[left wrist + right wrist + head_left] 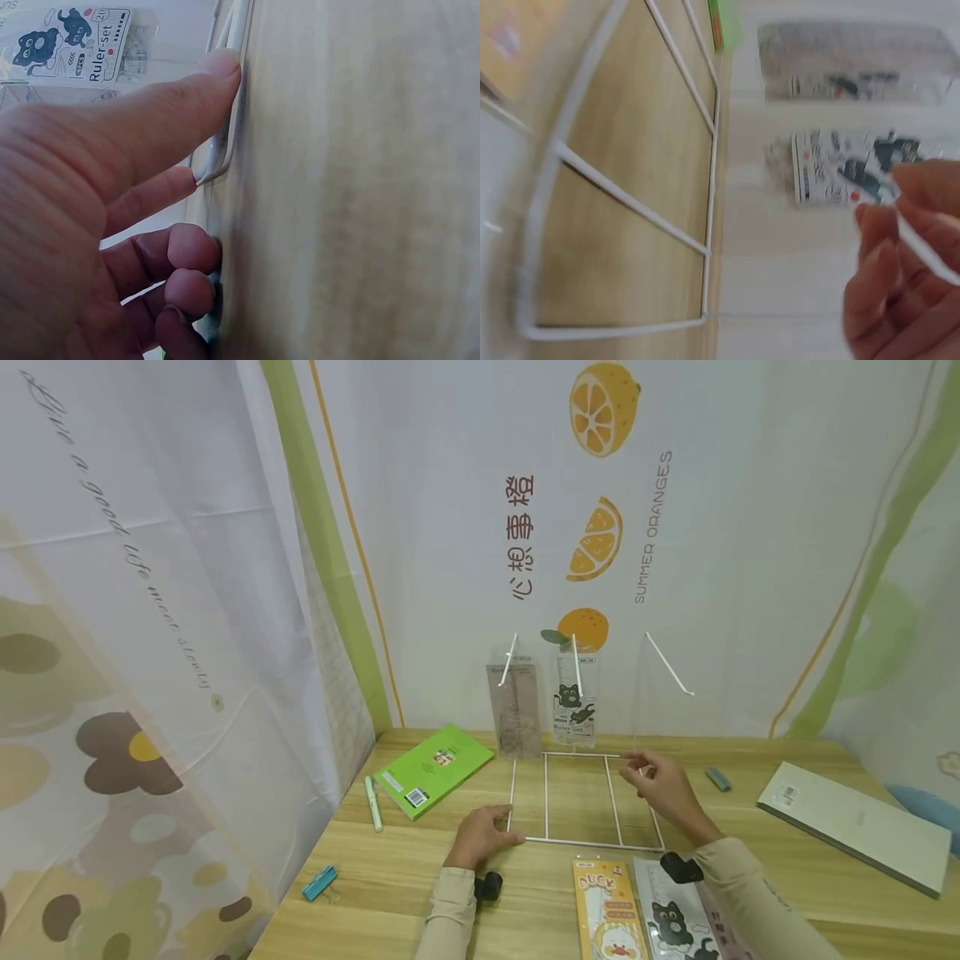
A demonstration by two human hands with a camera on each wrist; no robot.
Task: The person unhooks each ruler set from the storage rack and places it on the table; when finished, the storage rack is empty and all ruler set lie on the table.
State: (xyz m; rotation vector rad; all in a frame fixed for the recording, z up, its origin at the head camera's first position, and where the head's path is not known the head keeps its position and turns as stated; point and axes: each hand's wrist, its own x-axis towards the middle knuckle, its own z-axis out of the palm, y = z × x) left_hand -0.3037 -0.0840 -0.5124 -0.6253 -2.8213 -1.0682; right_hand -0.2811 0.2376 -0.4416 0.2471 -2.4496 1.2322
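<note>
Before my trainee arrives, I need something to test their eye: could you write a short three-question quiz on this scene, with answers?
1. How many of the three white slanting prongs have flat rectangular packages hanging from them?
2. What does the person's left hand grip? A: the white wire rack; B: the yellow duck-printed package; C: the teal binder clip.
3. True or false: the bright green rectangular book lies to the left of the rack.

Key: 1. Two, the left and the middle; 2. A; 3. True.
</note>
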